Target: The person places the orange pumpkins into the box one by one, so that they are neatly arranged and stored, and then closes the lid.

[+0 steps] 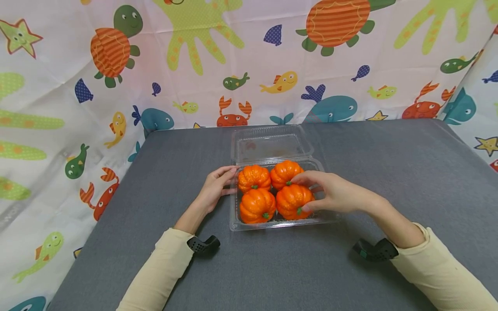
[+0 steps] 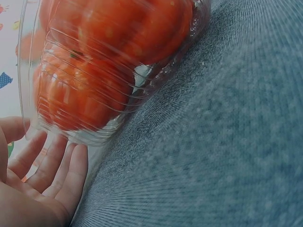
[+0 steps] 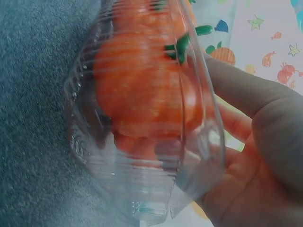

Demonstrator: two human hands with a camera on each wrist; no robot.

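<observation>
A clear plastic clamshell box (image 1: 285, 223) lies on the table with its lid (image 1: 272, 142) folded back. Inside are orange toy pumpkins with green stems: back left (image 1: 253, 178), back right (image 1: 285, 172), front left (image 1: 256, 206) and front right (image 1: 293, 201). My right hand (image 1: 336, 192) grips the front right pumpkin from its right side, thumb near its stem and index finger over its top. At the box's left edge, my left hand (image 1: 214, 185) touches the rim with outstretched thumb and fingers. Through the ribbed wall, the left wrist view shows a pumpkin (image 2: 85, 92) beside those fingertips.
A grey cloth-covered table (image 1: 272, 268) surrounds the box. Behind it and along the left hangs a white curtain (image 1: 256, 56) printed with sea animals. Dark wrist-worn devices sit at the left sleeve (image 1: 165, 263) and the right sleeve (image 1: 439, 268).
</observation>
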